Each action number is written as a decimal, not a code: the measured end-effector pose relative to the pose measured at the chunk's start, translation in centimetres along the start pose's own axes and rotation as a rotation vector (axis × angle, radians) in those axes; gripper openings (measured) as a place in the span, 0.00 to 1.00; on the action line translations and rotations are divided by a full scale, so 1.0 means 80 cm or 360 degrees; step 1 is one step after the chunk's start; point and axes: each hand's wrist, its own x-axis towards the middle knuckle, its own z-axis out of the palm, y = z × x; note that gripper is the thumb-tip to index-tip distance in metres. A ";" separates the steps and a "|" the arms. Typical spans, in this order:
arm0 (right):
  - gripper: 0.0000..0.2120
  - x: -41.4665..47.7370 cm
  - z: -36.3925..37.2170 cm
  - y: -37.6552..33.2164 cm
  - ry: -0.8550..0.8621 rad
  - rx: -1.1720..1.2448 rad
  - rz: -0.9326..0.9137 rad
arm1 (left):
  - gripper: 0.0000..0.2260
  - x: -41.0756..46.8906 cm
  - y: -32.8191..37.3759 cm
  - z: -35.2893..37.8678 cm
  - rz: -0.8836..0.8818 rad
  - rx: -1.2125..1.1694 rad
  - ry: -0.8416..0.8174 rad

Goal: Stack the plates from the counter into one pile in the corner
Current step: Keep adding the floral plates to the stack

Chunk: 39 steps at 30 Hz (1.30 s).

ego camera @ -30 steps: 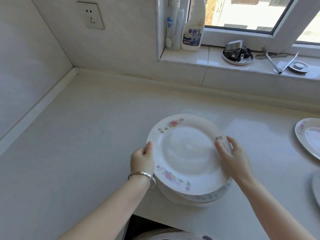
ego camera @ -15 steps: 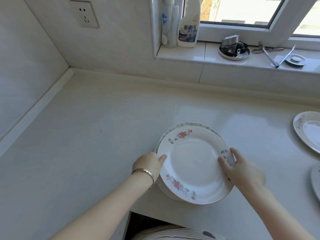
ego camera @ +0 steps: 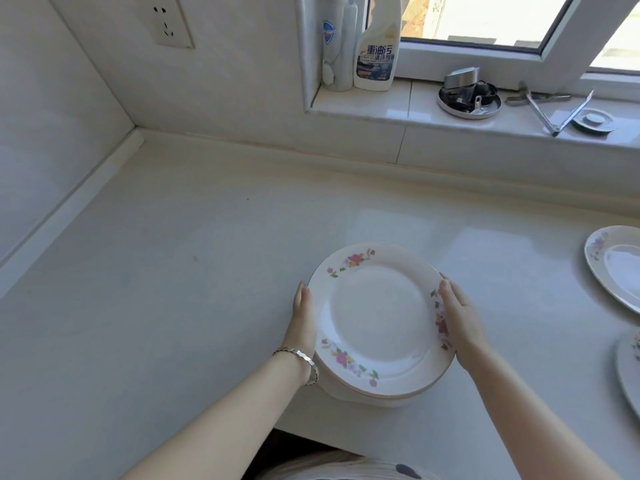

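A pile of white plates with pink flower rims (ego camera: 379,317) sits near the front edge of the pale counter (ego camera: 194,271). My left hand (ego camera: 304,317) presses flat against the pile's left rim. On the opposite rim my right hand (ego camera: 459,318) holds the pile, fingers along its edge. The plates are lined up one over the other. Two more flowered plates lie apart at the right edge of view, one further back (ego camera: 614,265) and one nearer (ego camera: 630,372), both cut off by the frame. The corner where the walls meet (ego camera: 136,131) is at the upper left.
A window sill (ego camera: 398,109) behind the counter carries two cleaner bottles (ego camera: 375,53), a round dish of metal parts (ego camera: 469,98), tongs (ego camera: 550,109) and a small lid (ego camera: 594,119). A wall socket (ego camera: 166,24) is at the upper left. The counter's front edge runs just below the pile.
The top plate, held off-centre over the pile a second ago, now sits squared on it. Both hands have shifted from the plate's top to the sides of the pile.
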 end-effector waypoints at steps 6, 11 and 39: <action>0.16 0.000 -0.006 -0.002 -0.0108 -0.0197 0.0075 | 0.22 -0.002 -0.004 -0.003 -0.0021 -0.0214 -0.0173; 0.24 0.001 0.012 -0.041 0.0131 -0.1651 -0.0413 | 0.18 0.006 0.004 -0.012 0.0054 0.0427 0.0078; 0.25 -0.491 0.511 0.147 -0.2112 -0.2192 -0.0653 | 0.11 -0.408 -0.326 -0.541 -0.0360 -0.0359 0.2136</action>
